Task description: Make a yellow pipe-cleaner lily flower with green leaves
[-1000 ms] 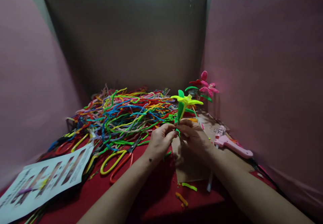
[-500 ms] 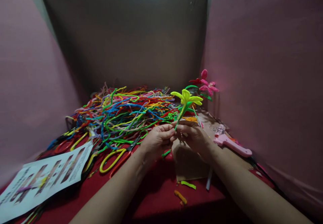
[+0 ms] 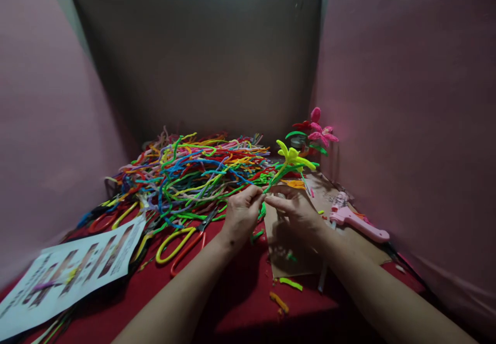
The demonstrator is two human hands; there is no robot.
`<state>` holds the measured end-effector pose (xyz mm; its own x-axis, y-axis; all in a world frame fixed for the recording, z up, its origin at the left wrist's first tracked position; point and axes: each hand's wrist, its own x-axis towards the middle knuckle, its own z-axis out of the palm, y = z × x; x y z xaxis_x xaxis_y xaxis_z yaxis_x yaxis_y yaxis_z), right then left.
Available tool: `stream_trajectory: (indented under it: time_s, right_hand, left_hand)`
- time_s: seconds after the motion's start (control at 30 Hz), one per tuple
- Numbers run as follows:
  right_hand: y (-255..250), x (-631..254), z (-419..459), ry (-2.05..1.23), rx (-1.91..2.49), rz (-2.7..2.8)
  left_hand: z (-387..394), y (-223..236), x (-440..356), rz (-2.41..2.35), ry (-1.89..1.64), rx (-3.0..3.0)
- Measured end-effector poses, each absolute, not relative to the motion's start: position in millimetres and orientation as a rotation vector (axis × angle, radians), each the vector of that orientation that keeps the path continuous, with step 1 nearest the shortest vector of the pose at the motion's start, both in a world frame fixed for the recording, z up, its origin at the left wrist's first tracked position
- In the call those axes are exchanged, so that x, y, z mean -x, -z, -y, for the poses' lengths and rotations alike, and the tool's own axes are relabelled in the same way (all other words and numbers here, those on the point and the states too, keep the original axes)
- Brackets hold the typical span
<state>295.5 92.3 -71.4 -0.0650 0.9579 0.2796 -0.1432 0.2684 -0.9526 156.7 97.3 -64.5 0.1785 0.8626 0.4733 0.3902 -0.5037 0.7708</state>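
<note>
Left hand [image 3: 243,210] and right hand [image 3: 297,208] pinch the yellow flower [image 3: 291,157] by its stem [image 3: 275,178], right of the fuzzy string pile [image 3: 201,178]. Stem winding seems underway; the next twist needs a tight pinch.

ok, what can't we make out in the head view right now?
All in the head view:
1. Yellow flower's lower stem: partly covered by the fingers of the left hand and right hand; unclear whether the right hand grips it or only touches it.
2. Printed sheet: text too small and blurred to read; left end cut off by the picture edge.
3. Nearer scissors: blade tips lost among the pipe cleaners.
</note>
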Motion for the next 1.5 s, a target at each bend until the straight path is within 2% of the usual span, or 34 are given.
stream_trajectory:
  time_s: [0.17,0.33,0.5,0.73,0.83,1.1,1.3,1.5]
  right_hand:
    - [73,-297,-96,-1.221,0.800,1.226]
    - [73,-298,-97,-1.460,0.694,1.069]
    - [77,-297,-100,-1.528,0.683,0.988]
    - [81,-294,-102,-1.313,0.800,0.895]
    - [79,-293,-98,-1.291,0.802,0.986]
    - [77,-297,-99,-1.356,0.675,1.119]
    - [77,-298,-101,-1.441,0.646,1.028]
    - [77,-298,-99,-1.341,0.756,1.046]
  left_hand:
    - [-99,53,-156,-0.987,-1.133,-1.557]
    - [-104,59,-153,-0.690,-0.907,-1.196]
    - [-106,62,-152,-0.563,-0.734,-1.111]
    - [-99,67,-160,-1.060,-1.209,-1.867]
    - [-97,69,-161,-1.101,-1.273,-1.956]
    - [-105,60,-153,-0.675,-0.932,-1.265]
    - [-107,63,-150,-0.584,-0.775,-1.253]
    - [-100,69,-159,-1.066,-1.260,-1.881]
